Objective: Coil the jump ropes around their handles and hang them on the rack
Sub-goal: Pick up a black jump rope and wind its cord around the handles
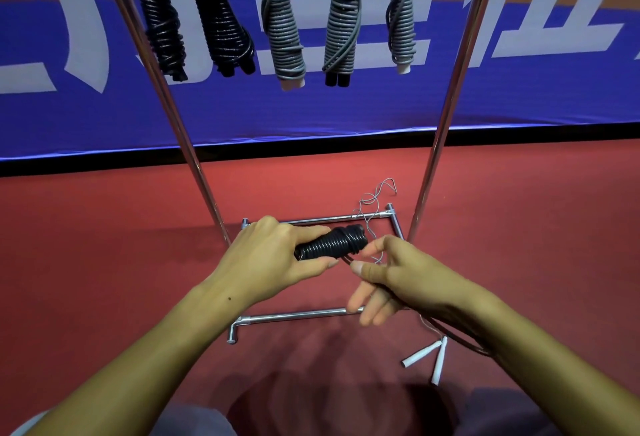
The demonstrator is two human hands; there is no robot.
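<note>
Hands low over the red floor (104, 228), both on 1 black jump rope (330, 243). Left hand (273, 255) wraps its fingers round the coiled bundle, thumb beneath, holding it level between the rack (446, 117) uprights. Right hand (391, 273) has the loose black tail running through it, thumb and forefinger near pinching it just beside the bundle, though the exact contact is hard to make out; the other fingers hang relaxed. Up top, 5 coiled ropes (284, 30) hang from the rack, 2 black, 3 grey. White handles (429, 359) with a thin grey cord (372, 203) lie on the floor by the rack base.
</note>
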